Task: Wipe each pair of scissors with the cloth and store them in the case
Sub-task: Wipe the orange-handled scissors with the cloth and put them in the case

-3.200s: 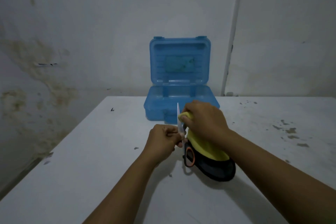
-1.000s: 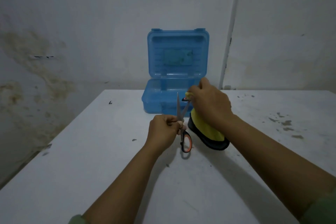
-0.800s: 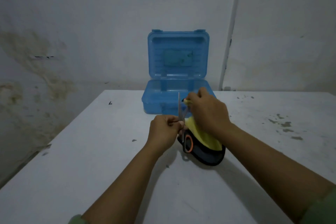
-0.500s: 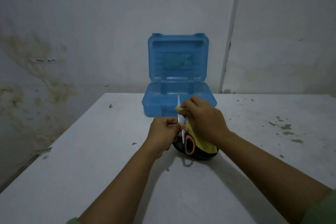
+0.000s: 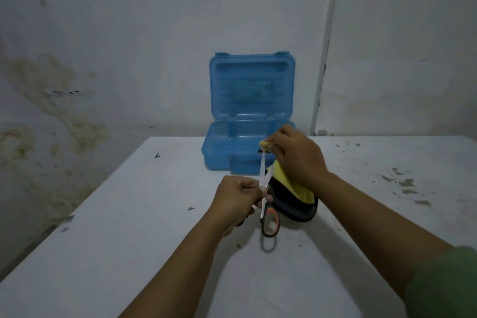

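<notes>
One pair of steel-bladed scissors with black and orange handles [image 5: 265, 188] is held upright above the white table [image 5: 129, 240], blades slightly parted and tips pointing up and away. The scissors are gripped near the pivot by the left hand [image 5: 236, 201], whose fingers are curled tightly round them, while one orange-lined handle loop hangs free below the fist. The blade tips are pinched through a yellow cloth with a dark underside [image 5: 291, 193] by the right hand [image 5: 296, 160], whose fingers are closed on the fabric; the rest of the cloth is draped down beneath that hand to the tabletop. Just behind both hands, a translucent blue plastic case [image 5: 247, 100] is set at the far edge of the table with its lid raised against the stained grey wall [image 5: 103, 46]. A green sleeve [image 5: 446, 286] is seen at the lower right corner.
</notes>
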